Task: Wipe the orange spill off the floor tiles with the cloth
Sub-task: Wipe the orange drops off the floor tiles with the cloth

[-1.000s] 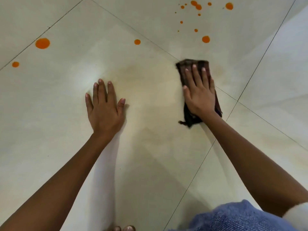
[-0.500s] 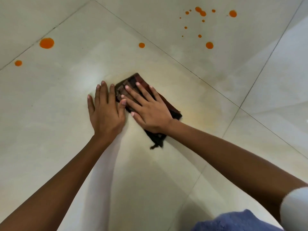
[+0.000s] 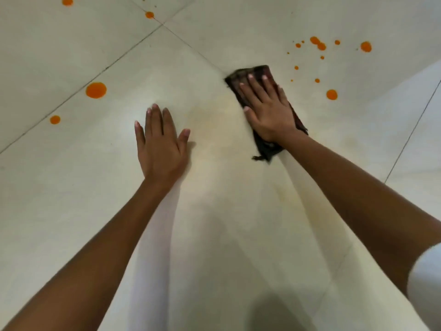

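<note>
Left hand (image 3: 160,149) flat on the floor tiles (image 3: 71,187), fingers spread, holding nothing. Right hand (image 3: 268,113) flat on the dark cloth (image 3: 265,72), grip spread, pressing it down at a grout line. Faint yellowish smear (image 3: 214,120) between the hands. Orange drops (image 3: 331,94) beyond the cloth on the right, larger orange blobs (image 3: 96,90) far left.

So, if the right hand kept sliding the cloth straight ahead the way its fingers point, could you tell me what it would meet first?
Probably bare tile: the right hand presses the dark cloth pointing up and slightly left, while the cluster of orange drops lies off to the right of that line.
</note>
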